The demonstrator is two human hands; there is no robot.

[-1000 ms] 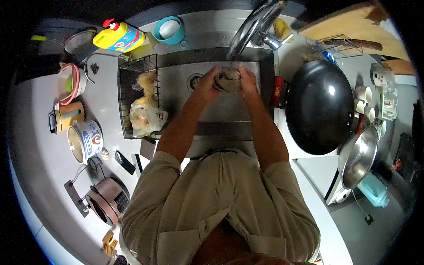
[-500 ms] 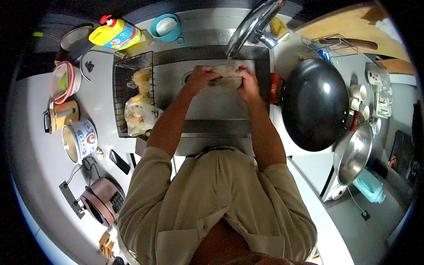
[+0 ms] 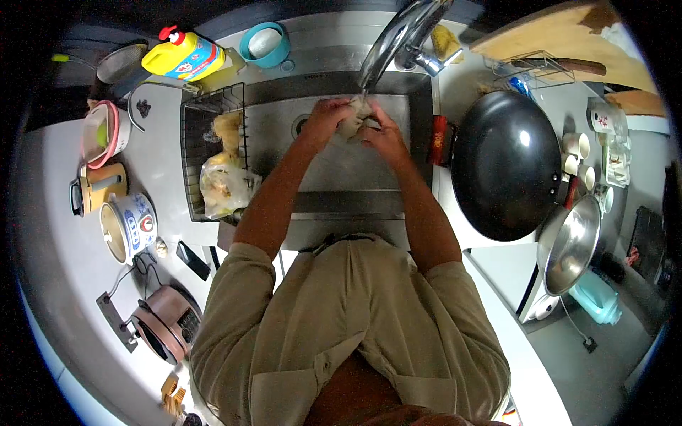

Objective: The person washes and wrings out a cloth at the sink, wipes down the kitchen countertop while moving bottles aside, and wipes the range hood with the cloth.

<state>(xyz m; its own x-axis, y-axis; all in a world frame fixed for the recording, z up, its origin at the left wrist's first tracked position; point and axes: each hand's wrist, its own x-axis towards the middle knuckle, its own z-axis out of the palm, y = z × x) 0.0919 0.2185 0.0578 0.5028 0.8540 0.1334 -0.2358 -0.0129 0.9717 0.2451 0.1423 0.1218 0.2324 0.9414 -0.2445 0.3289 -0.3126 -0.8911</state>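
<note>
Over the steel sink (image 3: 334, 167), both my hands squeeze a wet grey-brown cloth (image 3: 353, 121) into a small wad. My left hand (image 3: 324, 117) grips its left side and my right hand (image 3: 382, 131) grips its right side, fingers closed around it. The cloth sits directly under the spout of the chrome faucet (image 3: 393, 42). The sink drain (image 3: 299, 126) shows just left of my left hand.
A wire basket (image 3: 206, 153) with bagged food hangs in the sink's left part. A black wok (image 3: 504, 163) stands to the right, with a steel bowl (image 3: 568, 245) nearer. A yellow bottle (image 3: 186, 55), teal bowl (image 3: 264, 44), jars and cookers line the left counter.
The cloth was spread wider between my hands; now it is bunched tight, and my hands have drawn together under the faucet.
</note>
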